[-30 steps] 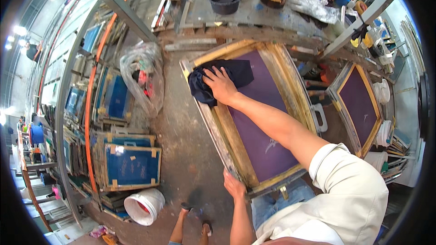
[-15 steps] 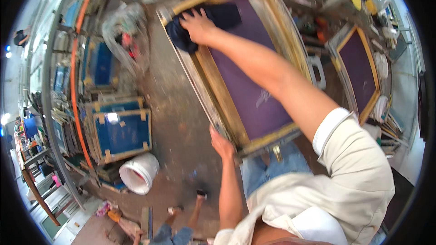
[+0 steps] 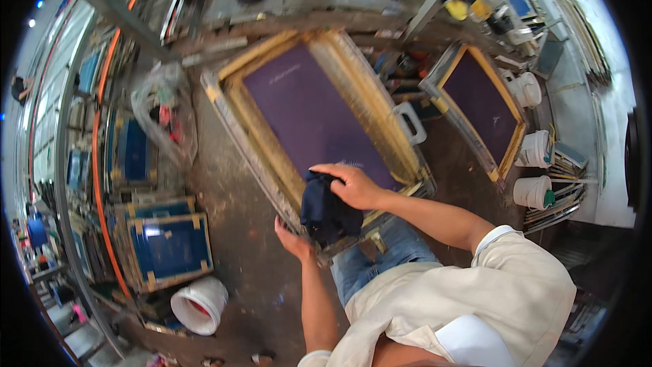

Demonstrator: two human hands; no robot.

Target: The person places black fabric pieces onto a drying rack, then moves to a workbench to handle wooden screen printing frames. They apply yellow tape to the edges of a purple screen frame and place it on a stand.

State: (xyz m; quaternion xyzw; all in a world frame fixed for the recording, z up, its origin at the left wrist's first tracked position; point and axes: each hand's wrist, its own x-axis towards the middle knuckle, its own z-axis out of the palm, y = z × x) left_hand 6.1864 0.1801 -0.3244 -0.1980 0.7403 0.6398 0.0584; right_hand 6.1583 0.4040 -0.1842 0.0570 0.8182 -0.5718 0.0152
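Observation:
In front of me tilts a screen printing frame (image 3: 356,105) with a purple mesh (image 3: 309,112) and yellowish, worn wooden sides. My left hand (image 3: 293,239) grips its outer edge at the lower left; part of the fingers is hidden by the frame. My right hand (image 3: 353,187) is closed on a dark navy cloth (image 3: 329,214), pressed to the near end of the frame. The cloth hangs over the near left corner. Its index finger stretches along the mesh, beside small pale lettering.
A second purple-mesh frame (image 3: 482,105) leans at the right near white buckets (image 3: 533,191). Blue-mesh frames (image 3: 170,248) stack at the left beside a white bucket (image 3: 199,306) and a clear plastic bag (image 3: 163,112). A metal post (image 3: 115,10) and a cluttered bench (image 3: 305,3) stand beyond.
My right hand has drawn the dark cloth from the far left corner back to the near end of the frame. The left hand keeps its hold on the edge; the view has shifted.

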